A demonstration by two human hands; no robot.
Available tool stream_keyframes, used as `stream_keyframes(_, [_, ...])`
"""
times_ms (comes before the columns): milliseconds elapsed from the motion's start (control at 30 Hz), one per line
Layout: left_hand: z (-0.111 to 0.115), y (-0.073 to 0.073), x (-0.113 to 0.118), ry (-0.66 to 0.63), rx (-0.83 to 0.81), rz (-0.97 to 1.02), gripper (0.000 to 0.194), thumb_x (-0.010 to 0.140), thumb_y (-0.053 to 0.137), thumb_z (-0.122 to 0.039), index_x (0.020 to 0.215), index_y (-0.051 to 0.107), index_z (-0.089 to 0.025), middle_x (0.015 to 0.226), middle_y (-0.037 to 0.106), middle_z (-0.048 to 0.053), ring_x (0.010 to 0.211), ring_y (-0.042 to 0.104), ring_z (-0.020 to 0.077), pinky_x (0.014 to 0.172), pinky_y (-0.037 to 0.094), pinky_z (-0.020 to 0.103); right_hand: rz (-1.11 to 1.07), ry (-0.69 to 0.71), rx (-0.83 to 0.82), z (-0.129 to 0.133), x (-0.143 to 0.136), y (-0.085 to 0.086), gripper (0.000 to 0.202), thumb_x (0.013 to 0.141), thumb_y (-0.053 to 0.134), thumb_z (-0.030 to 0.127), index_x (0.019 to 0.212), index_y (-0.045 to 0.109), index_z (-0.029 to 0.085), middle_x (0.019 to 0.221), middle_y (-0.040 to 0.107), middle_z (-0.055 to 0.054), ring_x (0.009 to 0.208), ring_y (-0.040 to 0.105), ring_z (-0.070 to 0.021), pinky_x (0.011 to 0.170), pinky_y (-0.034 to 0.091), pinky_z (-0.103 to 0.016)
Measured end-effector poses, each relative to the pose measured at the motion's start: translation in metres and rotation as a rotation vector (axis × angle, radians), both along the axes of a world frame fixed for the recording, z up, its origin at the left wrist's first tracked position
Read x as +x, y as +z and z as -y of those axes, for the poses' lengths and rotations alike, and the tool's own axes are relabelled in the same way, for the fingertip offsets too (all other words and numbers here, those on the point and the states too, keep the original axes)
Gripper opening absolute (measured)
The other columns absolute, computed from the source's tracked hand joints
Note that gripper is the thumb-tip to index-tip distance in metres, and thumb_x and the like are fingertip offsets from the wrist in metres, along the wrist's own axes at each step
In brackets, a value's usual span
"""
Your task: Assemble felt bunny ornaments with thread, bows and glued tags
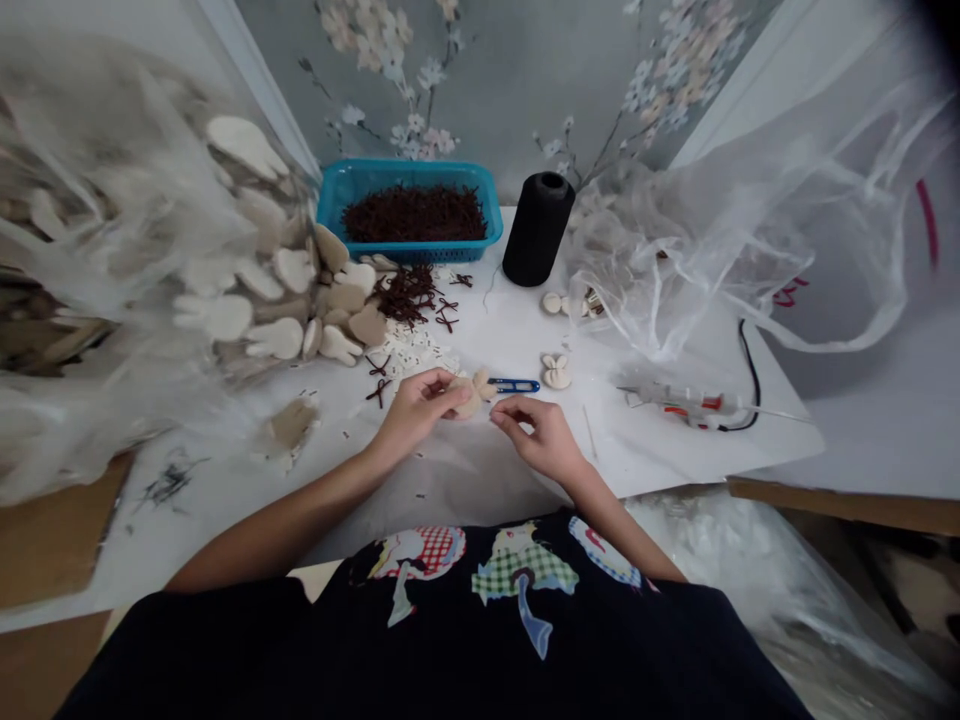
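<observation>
My left hand grips a beige, padded bunny-head piece between thumb and fingers, its ears pointing up to the right. Just right of it, my right hand is closed in a pinch; whatever its fingertips hold is too small to make out. Blue thread snips lie on the table behind the hands. A similar cream bunny-head piece rests beyond my right hand. To the left are a pile of small white tags and loose dark brown bows.
A blue basket of brown bows stands at the back beside a black thread cone. Clear plastic bags spread at both sides, the left with many bunny-head pieces. A glue gun with a cord lies at right.
</observation>
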State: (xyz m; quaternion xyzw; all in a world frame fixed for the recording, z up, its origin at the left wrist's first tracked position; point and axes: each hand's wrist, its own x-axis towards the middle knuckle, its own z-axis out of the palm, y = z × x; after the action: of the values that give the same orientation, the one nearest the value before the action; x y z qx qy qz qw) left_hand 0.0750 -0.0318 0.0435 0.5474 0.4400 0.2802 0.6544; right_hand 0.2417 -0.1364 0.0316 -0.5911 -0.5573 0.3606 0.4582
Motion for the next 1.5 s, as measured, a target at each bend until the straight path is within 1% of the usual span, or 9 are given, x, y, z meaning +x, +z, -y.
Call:
stream_keyframes(133, [0.001,-0.005,0.002,0.016,-0.007,-0.005,0.027,0.062,0.079,-0.034,0.071,0.063,-0.015,0.062,0.059,-0.002,0.057,0.054,0.0092,0.053,0.049,0.019,0.308,0.043,0.258,0.003,0.003,0.010,0.021,0.096,0.046,0.023,0.091,0.065,0.021,0.084,0.069,-0.005,0.080,0.064,-0.0184,0.075,0.052,-0.032])
stream_keyframes(267, [0.004,0.000,0.000,-0.180,0.072,-0.076,0.014,0.066,0.073,-0.025,0.072,0.066,-0.014,0.062,0.060,-0.002,0.055,0.052,0.0075,0.052,0.043,0.017,0.448,0.106,0.435,-0.009,0.013,0.022,0.021,0.098,0.044,0.019,0.094,0.064,0.021,0.086,0.069,-0.007,0.082,0.061,-0.0186,0.076,0.050,-0.032])
stream_keyframes(433, [0.009,0.014,-0.007,-0.394,0.257,-0.138,0.010,0.071,0.068,-0.021,0.078,0.071,-0.013,0.062,0.058,-0.003,0.052,0.050,0.0063,0.047,0.038,0.015,0.589,0.242,0.439,-0.025,0.023,0.031,0.019,0.098,0.045,0.020,0.091,0.063,0.021,0.081,0.068,-0.006,0.083,0.055,-0.0208,0.078,0.047,-0.035])
stream_keyframes(667, [0.000,0.027,-0.025,-0.588,0.974,0.073,0.017,0.081,0.064,-0.011,0.091,0.075,-0.019,0.078,0.071,0.004,0.065,0.066,0.0104,0.060,0.054,0.019,0.407,0.362,0.325,-0.026,0.021,0.032,0.017,0.093,0.052,0.016,0.081,0.062,0.023,0.077,0.068,-0.001,0.081,0.051,-0.0195,0.080,0.045,-0.034])
stream_keyframes(933, [0.005,0.022,-0.035,-0.457,1.548,0.255,0.022,0.080,0.072,-0.010,0.097,0.073,-0.025,0.086,0.076,0.000,0.094,0.074,0.0172,0.076,0.065,0.023,0.228,0.355,0.406,-0.010,0.015,0.034,0.018,0.091,0.049,0.012,0.089,0.062,0.024,0.077,0.069,-0.001,0.073,0.051,-0.0181,0.082,0.045,-0.039])
stream_keyframes(1033, [0.010,0.026,-0.035,-0.411,1.553,0.192,0.019,0.081,0.072,-0.013,0.094,0.072,-0.027,0.086,0.076,-0.002,0.090,0.074,0.0170,0.072,0.065,0.022,0.174,0.359,0.380,-0.003,0.012,0.035,0.013,0.093,0.052,0.018,0.086,0.061,0.024,0.075,0.068,0.000,0.073,0.052,-0.0180,0.083,0.045,-0.040])
stream_keyframes(1167, [0.017,0.018,-0.025,-0.159,1.519,0.223,0.017,0.079,0.072,-0.014,0.092,0.069,-0.024,0.078,0.074,-0.001,0.074,0.074,0.0148,0.060,0.062,0.019,0.118,0.261,0.353,0.005,0.004,0.037,0.013,0.092,0.057,0.023,0.080,0.062,0.023,0.072,0.065,-0.001,0.076,0.052,-0.0185,0.077,0.046,-0.038])
stream_keyframes(1300, [0.029,0.015,-0.011,-0.013,1.309,0.095,0.009,0.076,0.071,-0.012,0.081,0.065,-0.019,0.066,0.068,-0.002,0.056,0.064,0.0086,0.052,0.052,0.016,0.202,0.113,0.411,0.010,-0.001,0.035,0.013,0.090,0.055,0.017,0.081,0.062,0.024,0.071,0.065,0.001,0.067,0.050,-0.0158,0.077,0.045,-0.037])
stream_keyframes(1500, [0.025,0.037,-0.006,-0.425,0.868,-0.028,0.010,0.077,0.063,-0.010,0.069,0.066,-0.016,0.058,0.057,-0.003,0.051,0.051,0.0060,0.048,0.042,0.015,0.522,0.131,0.414,0.014,0.007,0.034,0.017,0.087,0.053,0.012,0.088,0.064,0.025,0.078,0.068,-0.002,0.083,0.052,-0.0215,0.082,0.044,-0.041])
